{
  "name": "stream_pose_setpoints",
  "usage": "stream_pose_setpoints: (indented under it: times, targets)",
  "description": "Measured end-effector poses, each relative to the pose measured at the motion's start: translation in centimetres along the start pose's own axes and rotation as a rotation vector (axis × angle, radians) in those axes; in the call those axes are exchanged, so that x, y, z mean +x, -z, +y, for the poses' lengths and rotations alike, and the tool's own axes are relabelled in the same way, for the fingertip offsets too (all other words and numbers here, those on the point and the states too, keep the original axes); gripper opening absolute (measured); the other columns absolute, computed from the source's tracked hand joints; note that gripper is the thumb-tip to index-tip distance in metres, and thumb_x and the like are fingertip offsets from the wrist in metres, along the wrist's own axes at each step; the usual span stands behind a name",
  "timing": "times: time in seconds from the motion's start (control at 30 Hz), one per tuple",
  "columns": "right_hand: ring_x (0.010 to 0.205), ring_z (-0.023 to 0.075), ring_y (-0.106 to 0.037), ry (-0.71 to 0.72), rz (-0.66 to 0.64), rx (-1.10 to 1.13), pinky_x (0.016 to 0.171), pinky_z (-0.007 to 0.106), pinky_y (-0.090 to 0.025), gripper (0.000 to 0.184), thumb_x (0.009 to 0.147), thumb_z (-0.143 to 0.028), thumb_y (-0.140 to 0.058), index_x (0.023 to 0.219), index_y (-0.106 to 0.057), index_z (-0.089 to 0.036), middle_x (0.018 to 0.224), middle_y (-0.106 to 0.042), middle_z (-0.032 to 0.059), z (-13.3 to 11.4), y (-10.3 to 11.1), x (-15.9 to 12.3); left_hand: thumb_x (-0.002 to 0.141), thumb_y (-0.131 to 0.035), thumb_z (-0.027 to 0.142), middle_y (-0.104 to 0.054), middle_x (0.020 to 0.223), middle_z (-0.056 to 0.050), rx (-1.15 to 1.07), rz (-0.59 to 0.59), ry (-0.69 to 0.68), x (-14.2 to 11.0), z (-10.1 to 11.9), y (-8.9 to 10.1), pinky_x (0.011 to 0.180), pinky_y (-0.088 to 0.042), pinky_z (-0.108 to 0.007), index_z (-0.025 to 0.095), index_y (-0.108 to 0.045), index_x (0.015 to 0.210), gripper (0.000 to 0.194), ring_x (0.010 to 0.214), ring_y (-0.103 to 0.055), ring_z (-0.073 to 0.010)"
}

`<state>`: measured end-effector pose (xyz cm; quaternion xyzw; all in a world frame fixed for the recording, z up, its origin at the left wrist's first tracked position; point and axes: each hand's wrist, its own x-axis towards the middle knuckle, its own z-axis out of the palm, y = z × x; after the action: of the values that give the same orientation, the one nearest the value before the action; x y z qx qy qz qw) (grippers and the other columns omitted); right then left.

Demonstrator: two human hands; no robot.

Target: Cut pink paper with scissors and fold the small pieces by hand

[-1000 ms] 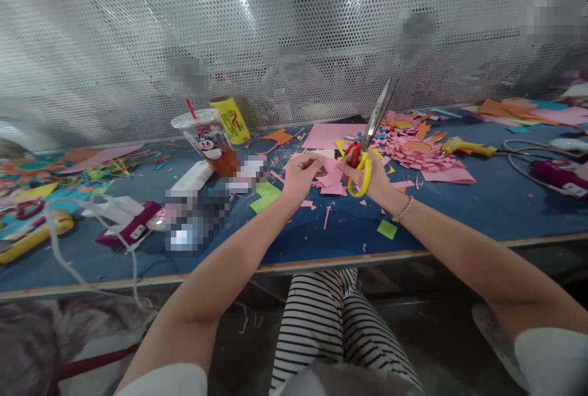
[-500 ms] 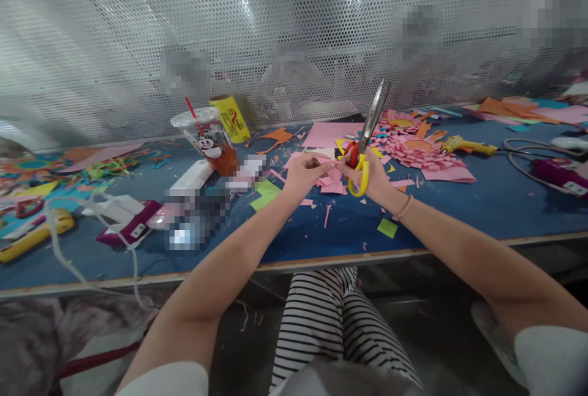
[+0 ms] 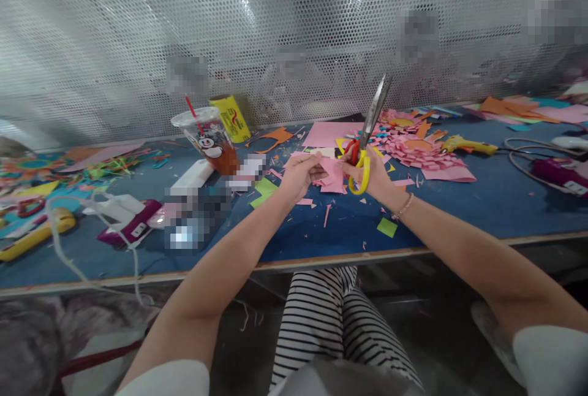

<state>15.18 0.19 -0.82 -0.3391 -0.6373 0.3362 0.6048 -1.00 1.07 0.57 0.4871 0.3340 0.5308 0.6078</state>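
My left hand [image 3: 299,176] is closed with its fingertips on a piece of pink paper [image 3: 332,170]. Scissors [image 3: 373,115] with one red and one yellow handle hang in my right hand [image 3: 375,176], blades pointing up and away from me. The right thumb and finger pinch together near the paper's right edge; whether they touch it I cannot tell. Pink scraps lie on the blue table [image 3: 294,243] below both hands. Just beyond them rests a larger pink sheet [image 3: 328,133].
Pink paper flowers [image 3: 416,151] and a yellow glue gun [image 3: 468,145] lie to the right. At left stand a plastic cup of drink [image 3: 214,144] and a yellow box [image 3: 233,119]. Purple power strip [image 3: 131,224] and white cords sit further left. A perforated metal screen [image 3: 294,22] closes the back.
My left hand has drawn slightly left, apart from the right hand, and more of the pink paper shows between them. The scissors stay in my right hand, almost unmoved.
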Motion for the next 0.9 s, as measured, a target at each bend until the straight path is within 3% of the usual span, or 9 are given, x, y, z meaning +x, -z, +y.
stream_pose_setpoints:
  times: [0.23,0.37,0.47,0.7,0.9]
  targets:
    - [0.056,0.0095,-0.045,-0.038,0.012,0.023,0.054,0.027,-0.040,0.037,0.061,-0.036,-0.071,0.073,-0.039,-0.022,0.064,-0.045,-0.0049,-0.3,-0.1,0.2,0.065,-0.069,0.046,-0.062,0.059,-0.003,0.098,-0.014,-0.009,0.0,-0.3,0.0,0.057,-0.053,-0.025,0.012,-0.060,0.067,0.035,0.054,-0.062,-0.0120]
    - [0.059,0.0110,-0.048,-0.052,0.055,-0.001,0.056,0.028,-0.041,0.036,0.060,-0.034,-0.071,0.069,-0.039,-0.022,0.064,-0.045,-0.0041,0.2,0.1,0.6,0.054,-0.078,0.038,-0.064,0.059,-0.005,0.329,-0.151,0.053,-0.3,-0.6,-0.2,0.059,-0.052,-0.025,0.011,-0.058,0.063,0.034,0.056,-0.063,-0.0124]
    - [0.062,0.0130,-0.050,-0.061,0.054,0.025,0.054,0.028,-0.041,0.035,0.060,-0.035,-0.070,0.071,-0.039,-0.022,0.063,-0.046,-0.0034,0.6,0.3,0.8,0.052,-0.079,0.033,-0.064,0.058,-0.004,0.366,-0.198,0.083,-0.4,-1.1,-0.5,0.059,-0.052,-0.024,0.011,-0.057,0.063,0.033,0.056,-0.063,-0.0116]
    - [0.064,0.0147,-0.052,-0.069,-0.010,-0.006,0.052,0.029,-0.040,0.035,0.061,-0.037,-0.070,0.079,-0.044,-0.022,0.066,-0.052,-0.0012,-0.1,0.3,0.4,0.054,-0.078,0.031,-0.063,0.055,-0.003,0.319,-0.137,0.031,-0.4,-1.5,-0.8,0.059,-0.051,-0.025,0.012,-0.054,0.061,0.031,0.053,-0.061,-0.0106]
    - [0.062,0.0147,-0.052,-0.022,-0.027,-0.045,0.050,0.028,-0.039,0.040,0.059,-0.038,-0.073,0.084,-0.046,-0.023,0.066,-0.051,-0.0021,0.6,0.0,0.3,0.067,-0.066,0.048,-0.063,0.055,-0.005,0.354,-0.079,-0.003,-0.6,-1.4,-1.0,0.056,-0.050,-0.027,0.012,-0.055,0.061,0.038,0.051,-0.061,-0.0125]
